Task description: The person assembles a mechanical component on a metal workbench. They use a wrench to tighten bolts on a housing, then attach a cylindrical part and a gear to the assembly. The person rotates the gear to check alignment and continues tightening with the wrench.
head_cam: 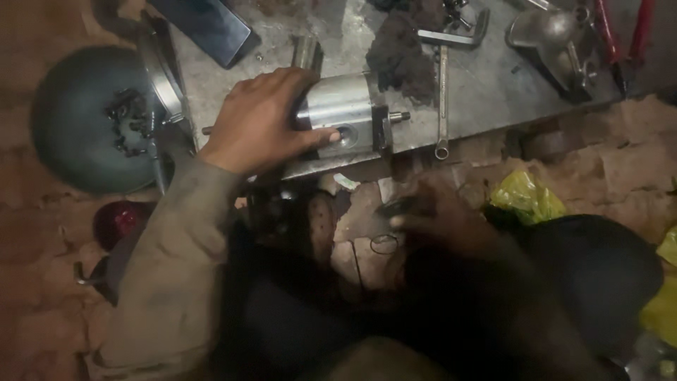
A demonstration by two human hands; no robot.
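Left hand point(264, 123) clasps silver cylindrical pump body point(345, 113) on steel plate point(493, 92); right hand point(441, 215) blurred, grip indeterminate.

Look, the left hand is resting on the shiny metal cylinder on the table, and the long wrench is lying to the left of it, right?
Nearly. The left hand does rest on the shiny metal cylinder on the table, but the long wrench lies to the right of the cylinder, not the left. The head view shows this.
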